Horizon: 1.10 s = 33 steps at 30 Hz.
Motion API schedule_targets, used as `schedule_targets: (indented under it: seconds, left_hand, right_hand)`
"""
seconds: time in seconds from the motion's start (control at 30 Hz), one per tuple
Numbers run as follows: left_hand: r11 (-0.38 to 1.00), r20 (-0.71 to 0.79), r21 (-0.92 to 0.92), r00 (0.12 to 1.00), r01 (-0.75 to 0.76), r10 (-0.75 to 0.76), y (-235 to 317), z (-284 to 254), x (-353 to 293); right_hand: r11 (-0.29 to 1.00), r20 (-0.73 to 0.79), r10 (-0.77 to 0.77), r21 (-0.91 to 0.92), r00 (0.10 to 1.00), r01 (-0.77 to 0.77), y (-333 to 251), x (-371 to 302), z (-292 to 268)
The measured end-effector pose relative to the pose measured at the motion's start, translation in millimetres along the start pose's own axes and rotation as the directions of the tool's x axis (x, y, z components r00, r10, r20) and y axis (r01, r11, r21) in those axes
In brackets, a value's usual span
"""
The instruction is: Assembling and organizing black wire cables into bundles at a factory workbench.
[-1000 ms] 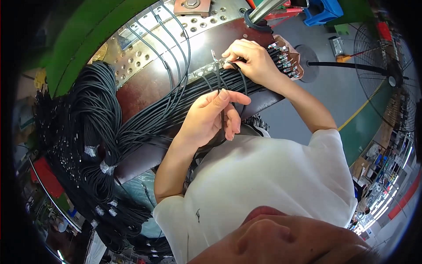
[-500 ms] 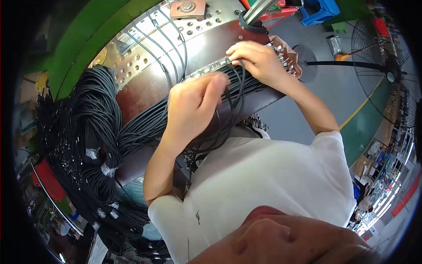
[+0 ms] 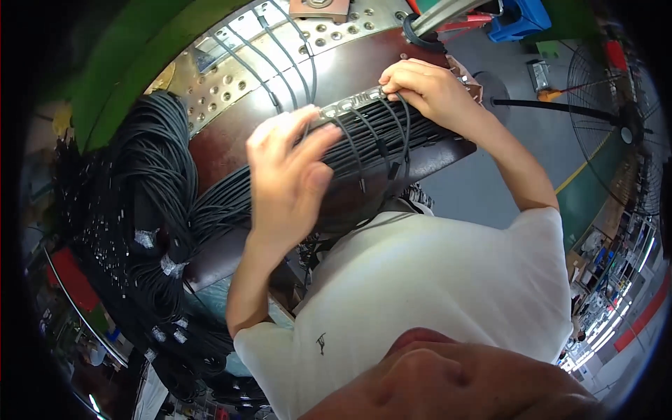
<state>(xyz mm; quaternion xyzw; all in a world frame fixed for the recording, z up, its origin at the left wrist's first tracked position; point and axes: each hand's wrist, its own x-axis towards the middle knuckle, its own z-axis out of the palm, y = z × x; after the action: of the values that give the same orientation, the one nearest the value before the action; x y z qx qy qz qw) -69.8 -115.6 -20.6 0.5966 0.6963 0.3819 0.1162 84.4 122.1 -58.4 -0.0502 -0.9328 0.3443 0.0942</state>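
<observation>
A narrow metal strip with cut-outs (image 3: 343, 107) lies along the far edge of a long bundle of black cables (image 3: 224, 196). My right hand (image 3: 428, 87) pinches the strip's right end between thumb and fingers. Several short black cables (image 3: 348, 143) run from the strip toward me across the bundle, one of them beside my right fingertips. At the strip's left end is my left hand (image 3: 288, 175), slightly blurred, with fingers spread and nothing visible in it. Its fingertips come close to the strip; whether they touch it I cannot tell.
Behind the strip, several black cables (image 3: 280, 73) reach onto a perforated metal plate (image 3: 217, 91). A copper-coloured block (image 3: 320, 8) sits on that plate. Thick tied cable coils (image 3: 150, 154) hang at left. At right stands a black fan (image 3: 625, 126).
My left hand has moved left and its fingers have spread, uncovering the strip and the cables running from it. My right hand keeps its pinch. The whole view has shifted slightly.
</observation>
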Motion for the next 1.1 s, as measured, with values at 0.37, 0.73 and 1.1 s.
schedule_targets:
  seconds: [0.37,0.73,1.1]
  left_hand:
    - [-0.234,0.334,-0.937,0.86,0.259,-0.386,-117,29,112]
    - [-0.359,0.431,-0.89,0.772,0.28,-0.467,-44,5,51]
    - [0.467,-0.393,-0.875,0.381,0.124,-0.837,-86,-188,-108]
  right_hand:
    - [0.907,-0.125,-0.256,-0.375,0.959,0.193,59,189,10]
    - [0.941,-0.216,-0.008,0.329,0.976,0.08,24,166,34]
    - [0.896,-0.113,-0.279,-0.388,0.954,0.216,8,92,33]
